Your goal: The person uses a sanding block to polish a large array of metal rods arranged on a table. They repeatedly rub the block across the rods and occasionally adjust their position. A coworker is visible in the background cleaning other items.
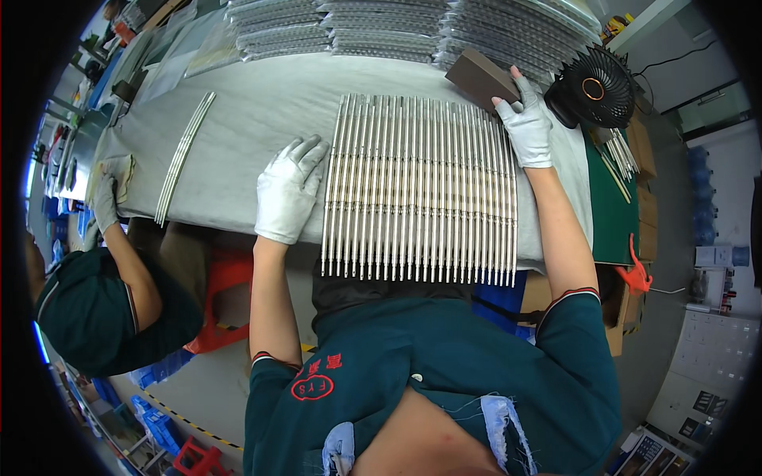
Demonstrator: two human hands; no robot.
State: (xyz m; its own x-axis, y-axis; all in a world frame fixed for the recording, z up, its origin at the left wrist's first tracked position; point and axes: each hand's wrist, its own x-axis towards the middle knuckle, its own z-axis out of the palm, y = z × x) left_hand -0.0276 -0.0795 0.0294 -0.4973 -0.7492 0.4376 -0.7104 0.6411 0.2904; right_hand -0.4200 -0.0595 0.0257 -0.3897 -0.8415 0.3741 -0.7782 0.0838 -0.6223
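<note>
Long silver grooved metal rods (419,189) lie side by side in one flat row at centre of the grey cloth-covered table (254,119), near ends overhanging the table edge at 6 o'clock. Left hand (287,192), white glove, rests flat and open at 9 o'clock of the row, fingertips touching the outermost rod, holding nothing. Right hand (527,125), white glove, at 1 o'clock, grips a brown rectangular block (482,78) at the row's far corner. Small black desk fan (594,89) just beyond at 2 o'clock. Stacks of more rods (413,28) at 12. A short bundle of rods (184,155) at 10. A co-worker's gloved hand (104,201) at 9 on the table edge. Green mat (611,210) at 3. Concrete floor below, red stool (226,297) at 7.
</note>
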